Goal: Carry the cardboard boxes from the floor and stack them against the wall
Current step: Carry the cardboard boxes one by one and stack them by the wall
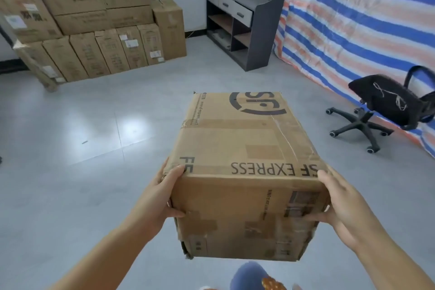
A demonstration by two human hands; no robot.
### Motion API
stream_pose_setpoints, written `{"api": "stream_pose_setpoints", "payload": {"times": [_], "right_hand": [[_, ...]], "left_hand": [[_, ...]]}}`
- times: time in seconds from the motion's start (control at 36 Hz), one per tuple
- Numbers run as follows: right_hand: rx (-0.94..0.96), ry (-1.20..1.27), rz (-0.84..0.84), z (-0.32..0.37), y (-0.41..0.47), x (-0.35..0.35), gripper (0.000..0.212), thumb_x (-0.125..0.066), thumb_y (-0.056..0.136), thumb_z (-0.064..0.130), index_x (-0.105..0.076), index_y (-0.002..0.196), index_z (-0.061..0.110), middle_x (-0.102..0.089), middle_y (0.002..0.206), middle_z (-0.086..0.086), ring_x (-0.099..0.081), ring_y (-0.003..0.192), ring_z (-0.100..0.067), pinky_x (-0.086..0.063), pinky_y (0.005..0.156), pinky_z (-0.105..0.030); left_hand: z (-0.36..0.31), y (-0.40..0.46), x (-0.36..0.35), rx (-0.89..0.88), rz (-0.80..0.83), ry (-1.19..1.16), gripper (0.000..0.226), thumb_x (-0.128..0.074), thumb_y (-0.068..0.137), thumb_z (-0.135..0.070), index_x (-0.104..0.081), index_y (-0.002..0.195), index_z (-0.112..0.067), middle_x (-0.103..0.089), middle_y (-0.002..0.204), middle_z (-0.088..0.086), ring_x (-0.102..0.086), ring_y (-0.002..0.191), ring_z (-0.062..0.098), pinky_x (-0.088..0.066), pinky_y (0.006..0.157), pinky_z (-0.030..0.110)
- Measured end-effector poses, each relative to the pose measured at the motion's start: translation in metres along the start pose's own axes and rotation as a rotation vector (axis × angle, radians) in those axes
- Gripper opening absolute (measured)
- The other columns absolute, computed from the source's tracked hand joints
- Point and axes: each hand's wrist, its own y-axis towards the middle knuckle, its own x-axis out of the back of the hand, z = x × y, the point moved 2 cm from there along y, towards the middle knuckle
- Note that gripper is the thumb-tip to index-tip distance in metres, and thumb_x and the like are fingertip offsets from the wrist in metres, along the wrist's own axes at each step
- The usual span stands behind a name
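Above grey tiled floor, box gripped by left hand and right hand.

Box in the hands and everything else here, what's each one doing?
Box: taped shut, held off the floor.
Left hand: holds the box's left corner.
Right hand: holds the right corner.
Stack: piled against the wall.
Drawers: closed.
Chair: empty.

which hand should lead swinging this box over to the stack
Left, probably. The left hand grips the brown SF Express cardboard box on the side nearer the stacked cardboard boxes; the right hand is farther.
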Motion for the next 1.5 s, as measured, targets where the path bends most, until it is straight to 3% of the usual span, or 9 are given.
{"api": "stream_pose_setpoints", "payload": {"times": [0.33,0.44,0.56,0.64,0.78,0.97,1.14,1.36,1.5], "right_hand": [[-0.008,-0.040,0.050,0.073,0.244,-0.030,0.032,-0.039,0.101,0.029,-0.056,0.128,0.037,-0.070,0.109,0.002,-0.065,0.101,-0.021,-0.052,0.079,-0.065],[-0.053,-0.053,0.063,0.110,0.328,-0.037,0.034,-0.041,0.100,0.035,-0.051,0.133,0.038,-0.063,0.123,0.006,-0.059,0.110,-0.023,-0.055,0.077,-0.060],[-0.046,-0.076,0.079,0.149,0.399,-0.050,0.030,-0.040,0.102,0.030,-0.054,0.126,0.039,-0.067,0.110,0.010,-0.061,0.104,-0.021,-0.056,0.076,-0.054],[-0.038,-0.091,0.114,0.172,0.444,-0.064,0.027,-0.041,0.101,0.030,-0.058,0.119,0.042,-0.070,0.103,0.009,-0.063,0.101,-0.021,-0.055,0.077,-0.056],[-0.044,-0.103,0.129,0.199,0.514,-0.091,0.030,-0.041,0.101,0.030,-0.056,0.128,0.033,-0.070,0.100,0.005,-0.064,0.097,-0.022,-0.054,0.078,-0.057],[-0.053,-0.105,0.128,0.234,0.638,-0.155,0.033,-0.039,0.101,0.032,-0.054,0.130,0.036,-0.069,0.110,0.005,-0.064,0.101,-0.023,-0.052,0.080,-0.063],[-0.090,-0.055,0.081,0.273,0.730,-0.216,0.032,-0.040,0.101,0.032,-0.053,0.130,0.037,-0.066,0.116,0.005,-0.061,0.106,-0.022,-0.056,0.074,-0.058],[-0.059,-0.044,0.070,0.323,0.836,-0.277,0.034,-0.040,0.101,0.027,-0.056,0.130,0.036,-0.069,0.111,0.002,-0.064,0.101,-0.021,-0.055,0.074,-0.060],[-0.052,-0.085,0.134,0.354,0.921,-0.312,0.034,-0.037,0.102,0.029,-0.055,0.129,0.038,-0.071,0.106,0.004,-0.065,0.097,-0.018,-0.052,0.078,-0.064]], "left_hand": [[-0.091,0.201,-0.078,-0.012,-0.056,-0.042,0.043,-0.057,0.092,-0.033,-0.049,0.134,-0.038,-0.053,0.116,-0.022,-0.048,0.103,0.003,-0.056,0.077,0.056],[-0.125,0.261,-0.110,0.001,-0.092,-0.075,0.046,-0.058,0.091,-0.034,-0.047,0.135,-0.038,-0.050,0.125,-0.017,-0.048,0.109,0.010,-0.057,0.074,0.053],[-0.153,0.316,-0.134,-0.016,-0.144,-0.094,0.047,-0.063,0.088,-0.037,-0.050,0.133,-0.036,-0.053,0.122,-0.015,-0.049,0.101,0.014,-0.058,0.069,0.052],[-0.176,0.353,-0.144,-0.017,-0.184,-0.107,0.045,-0.062,0.088,-0.036,-0.052,0.132,-0.036,-0.053,0.125,-0.014,-0.048,0.109,0.015,-0.057,0.072,0.055],[-0.213,0.417,-0.153,-0.028,-0.204,-0.077,0.035,-0.056,0.092,-0.032,-0.055,0.126,-0.037,-0.055,0.114,-0.021,-0.050,0.101,0.010,-0.057,0.073,0.052],[-0.282,0.547,-0.150,-0.005,-0.174,-0.052,0.042,-0.057,0.091,-0.035,-0.051,0.132,-0.038,-0.051,0.127,-0.020,-0.043,0.123,0.016,-0.058,0.064,0.045],[-0.358,0.653,-0.143,-0.001,-0.141,-0.019,0.046,-0.057,0.090,-0.039,-0.047,0.135,-0.041,-0.048,0.132,-0.016,-0.042,0.122,0.016,-0.057,0.071,0.055],[-0.442,0.766,-0.147,-0.027,-0.113,0.002,0.035,-0.055,0.094,-0.029,-0.052,0.124,-0.046,-0.058,0.094,-0.041,-0.049,0.102,0.000,-0.057,0.074,0.052],[-0.483,0.843,-0.154,-0.018,-0.147,-0.019,0.030,-0.056,0.092,-0.033,-0.054,0.117,-0.050,-0.053,0.111,-0.031,-0.049,0.103,0.002,-0.054,0.077,0.059]]}}
